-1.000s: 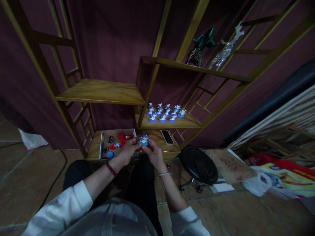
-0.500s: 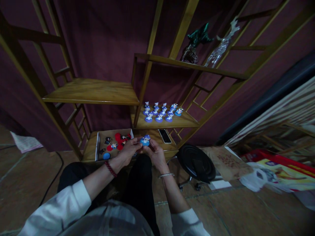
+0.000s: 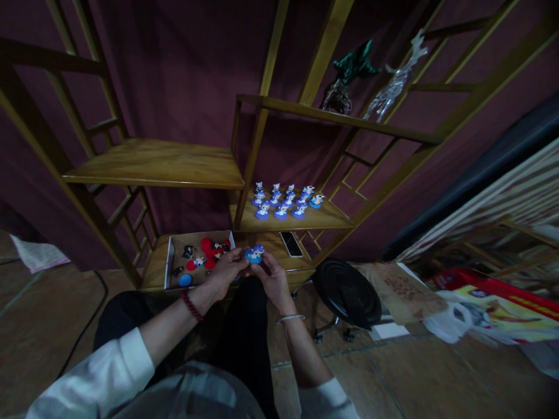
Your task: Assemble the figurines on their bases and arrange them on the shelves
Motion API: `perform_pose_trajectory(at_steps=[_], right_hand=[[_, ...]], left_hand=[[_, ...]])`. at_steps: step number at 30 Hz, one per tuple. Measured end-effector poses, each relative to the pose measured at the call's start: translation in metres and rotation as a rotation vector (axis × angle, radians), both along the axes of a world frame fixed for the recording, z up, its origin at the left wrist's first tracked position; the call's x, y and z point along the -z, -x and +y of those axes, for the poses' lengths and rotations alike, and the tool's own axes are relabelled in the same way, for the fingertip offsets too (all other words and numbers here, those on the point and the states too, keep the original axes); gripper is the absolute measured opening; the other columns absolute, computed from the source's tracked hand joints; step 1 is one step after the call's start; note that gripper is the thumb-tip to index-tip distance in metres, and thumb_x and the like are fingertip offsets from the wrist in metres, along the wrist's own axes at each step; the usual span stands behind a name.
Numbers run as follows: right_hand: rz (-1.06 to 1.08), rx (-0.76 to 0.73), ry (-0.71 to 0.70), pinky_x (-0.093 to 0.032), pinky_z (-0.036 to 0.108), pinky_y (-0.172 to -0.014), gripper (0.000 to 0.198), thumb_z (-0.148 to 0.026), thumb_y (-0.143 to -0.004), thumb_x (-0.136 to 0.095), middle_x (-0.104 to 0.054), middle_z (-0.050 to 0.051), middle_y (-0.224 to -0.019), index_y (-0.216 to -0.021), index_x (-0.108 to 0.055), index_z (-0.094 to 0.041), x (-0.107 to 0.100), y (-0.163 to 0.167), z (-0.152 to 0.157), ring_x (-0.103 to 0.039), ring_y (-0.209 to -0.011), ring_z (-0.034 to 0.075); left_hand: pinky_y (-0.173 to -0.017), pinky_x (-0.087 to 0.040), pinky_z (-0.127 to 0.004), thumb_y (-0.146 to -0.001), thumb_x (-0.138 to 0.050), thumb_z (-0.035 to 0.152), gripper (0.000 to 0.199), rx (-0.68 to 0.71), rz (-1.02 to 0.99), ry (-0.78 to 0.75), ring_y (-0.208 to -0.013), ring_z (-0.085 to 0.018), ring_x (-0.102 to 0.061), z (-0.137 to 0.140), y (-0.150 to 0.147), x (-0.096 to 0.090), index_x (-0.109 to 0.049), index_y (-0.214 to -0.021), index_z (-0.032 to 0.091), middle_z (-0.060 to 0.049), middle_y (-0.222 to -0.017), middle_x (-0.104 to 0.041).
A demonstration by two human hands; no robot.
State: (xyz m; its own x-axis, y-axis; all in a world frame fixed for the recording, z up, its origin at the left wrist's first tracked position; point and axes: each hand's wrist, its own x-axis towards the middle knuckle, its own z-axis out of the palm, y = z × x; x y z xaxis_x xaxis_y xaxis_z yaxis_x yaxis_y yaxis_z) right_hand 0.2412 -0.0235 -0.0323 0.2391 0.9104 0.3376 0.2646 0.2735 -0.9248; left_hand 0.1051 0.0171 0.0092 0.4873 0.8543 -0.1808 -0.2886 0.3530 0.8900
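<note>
1. A shallow open box (image 3: 169,262) sits on the low wooden shelf (image 3: 151,272); it holds red pieces (image 3: 207,245), small dark-and-coloured figures (image 3: 198,262) and a blue disc (image 3: 185,280).
2. Just beside the box, before the shelf, the left hand (image 3: 226,272) and right hand (image 3: 275,282) together pinch a purple-and-blue figurine (image 3: 254,254) by its edges.
3. A smartphone (image 3: 291,244) lies to the right on the low shelf.
4. Similar figurines (image 3: 280,211) stand in rows on the shelf board (image 3: 325,220) above.
5. A round black stool (image 3: 347,291) stands on the tiled floor (image 3: 340,372), near a plastic bag (image 3: 449,320).
</note>
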Motion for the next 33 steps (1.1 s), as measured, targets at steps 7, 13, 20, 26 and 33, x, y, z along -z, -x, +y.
perform_pose_trajectory(at_steps=[7, 13, 20, 26, 33], right_hand=[[0.096, -0.041, 0.007, -0.044, 0.038, -0.092, 0.033, -0.030, -0.072, -0.064, -0.064, 0.005, -0.106, -0.103, -0.057, -0.022, 0.008, 0.006, 0.002, -0.059, -0.099, 0.021], [0.129, -0.037, 0.045, -0.046, 0.039, -0.090, 0.032, -0.031, -0.071, -0.065, -0.066, 0.005, -0.102, -0.101, -0.059, -0.021, 0.015, 0.013, 0.002, -0.060, -0.097, 0.021], [0.192, 0.013, 0.165, -0.045, 0.040, -0.090, 0.037, -0.032, -0.065, -0.070, -0.067, 0.006, -0.101, -0.098, -0.060, -0.020, 0.042, 0.014, -0.005, -0.061, -0.095, 0.021], [0.233, -0.053, 0.207, -0.045, 0.036, -0.091, 0.033, -0.030, -0.069, -0.067, -0.066, 0.005, -0.104, -0.100, -0.060, -0.022, 0.044, 0.015, -0.011, -0.060, -0.099, 0.020], [0.244, -0.059, 0.242, -0.047, 0.034, -0.085, 0.032, -0.030, -0.067, -0.069, -0.068, 0.004, -0.099, -0.097, -0.061, -0.022, 0.045, 0.018, -0.013, -0.062, -0.092, 0.019]], left_hand=[[-0.057, -0.043, -0.022, -0.065, -0.068, 0.014, 0.031, -0.035, 0.005, 0.030, -0.068, -0.012, -0.058, 0.002, 0.006, 0.011, -0.065, -0.096, 0.015, -0.005, -0.084, -0.066], [-0.056, -0.042, -0.021, -0.067, -0.066, 0.014, 0.032, -0.068, 0.028, 0.081, -0.063, -0.012, -0.059, 0.001, 0.009, 0.024, -0.063, -0.099, 0.015, -0.003, -0.075, -0.065], [-0.053, -0.040, -0.017, -0.072, -0.057, 0.008, 0.030, -0.104, 0.087, 0.092, -0.064, -0.008, -0.055, -0.015, 0.010, 0.036, -0.059, -0.101, 0.015, -0.003, -0.081, -0.063], [-0.051, -0.038, -0.015, -0.073, -0.054, 0.010, 0.026, -0.082, 0.124, 0.065, -0.062, -0.007, -0.053, -0.021, 0.009, 0.043, -0.057, -0.099, 0.014, -0.002, -0.077, -0.060], [-0.051, -0.038, -0.015, -0.074, -0.053, 0.011, 0.024, -0.077, 0.144, 0.083, -0.060, -0.007, -0.052, -0.019, 0.008, 0.050, -0.055, -0.097, 0.015, 0.000, -0.074, -0.058]])
